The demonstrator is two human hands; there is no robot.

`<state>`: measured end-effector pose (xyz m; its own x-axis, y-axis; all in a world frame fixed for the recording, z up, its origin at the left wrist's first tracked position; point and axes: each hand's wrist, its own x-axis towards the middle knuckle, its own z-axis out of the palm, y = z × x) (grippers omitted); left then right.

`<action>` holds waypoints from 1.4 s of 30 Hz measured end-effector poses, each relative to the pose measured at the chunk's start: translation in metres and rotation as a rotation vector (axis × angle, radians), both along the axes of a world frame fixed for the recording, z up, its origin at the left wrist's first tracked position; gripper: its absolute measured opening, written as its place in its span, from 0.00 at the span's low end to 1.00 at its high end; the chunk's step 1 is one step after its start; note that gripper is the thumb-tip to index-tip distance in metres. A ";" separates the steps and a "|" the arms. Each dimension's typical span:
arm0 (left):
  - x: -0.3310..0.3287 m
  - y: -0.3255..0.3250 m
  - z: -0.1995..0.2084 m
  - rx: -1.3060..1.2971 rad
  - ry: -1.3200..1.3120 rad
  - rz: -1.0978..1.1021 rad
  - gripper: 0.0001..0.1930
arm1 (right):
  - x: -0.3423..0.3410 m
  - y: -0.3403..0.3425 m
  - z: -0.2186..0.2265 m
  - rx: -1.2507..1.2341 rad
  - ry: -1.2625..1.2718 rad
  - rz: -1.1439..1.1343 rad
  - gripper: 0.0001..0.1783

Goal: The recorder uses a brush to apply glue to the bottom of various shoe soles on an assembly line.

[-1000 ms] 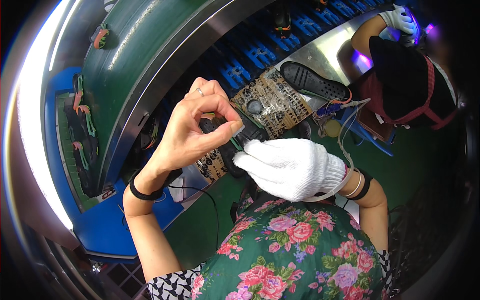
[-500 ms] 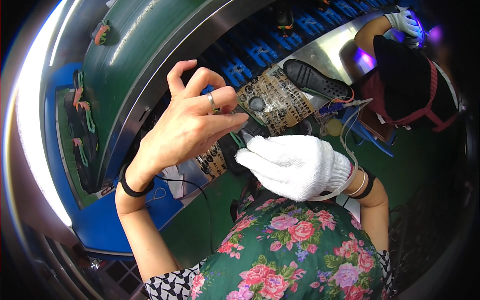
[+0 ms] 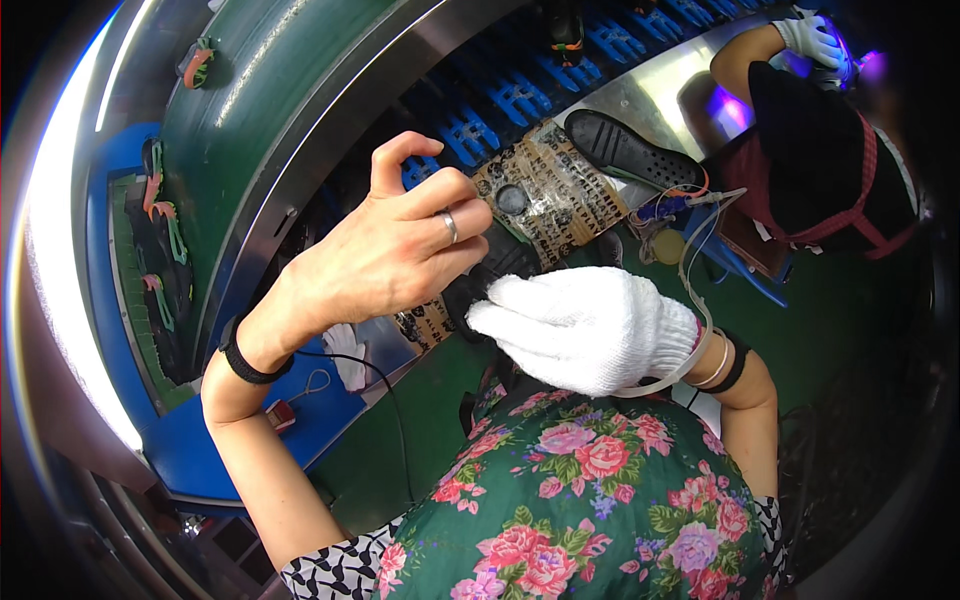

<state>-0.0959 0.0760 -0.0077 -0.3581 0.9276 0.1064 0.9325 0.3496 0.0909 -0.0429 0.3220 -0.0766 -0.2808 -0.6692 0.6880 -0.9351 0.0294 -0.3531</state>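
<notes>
My left hand point(image 3: 400, 240), bare with a ring, is bent with curled fingers, the index raised and hooked. Its lower fingertips come together at a black shoe point(image 3: 515, 252), and what they pinch is hidden. White-gloved, my right hand point(image 3: 590, 325) closes its fingers on that same shoe from the right. Most of the shoe lies behind both hands. Just beyond them is a support wrapped in printed brown tape point(image 3: 555, 195). On its far right side rests a black sandal sole point(image 3: 635, 150) with slots and holes.
A green conveyor point(image 3: 270, 90) curves along the left, with a shoe upper point(image 3: 197, 63) on it. More black uppers with pink and green straps point(image 3: 165, 250) lie at far left. Blue racks point(image 3: 520, 95) stand beyond. A co-worker point(image 3: 820, 160) is at right, near cables and a tube point(image 3: 690, 240).
My left hand has drawn its fingers in, with the wrist shifted slightly left and down. The green strap seen between the hands is now covered. My right hand has barely moved.
</notes>
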 end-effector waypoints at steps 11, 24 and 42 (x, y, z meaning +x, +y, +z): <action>0.010 -0.006 -0.003 0.085 0.058 0.131 0.06 | -0.003 0.004 0.013 0.019 -0.100 -0.009 0.21; 0.008 -0.011 0.006 0.193 -0.474 0.384 0.06 | -0.004 0.003 0.013 -0.038 -0.049 0.014 0.20; -0.005 -0.048 0.033 0.603 -0.867 0.784 0.06 | -0.008 0.007 0.011 -0.072 -0.024 -0.058 0.14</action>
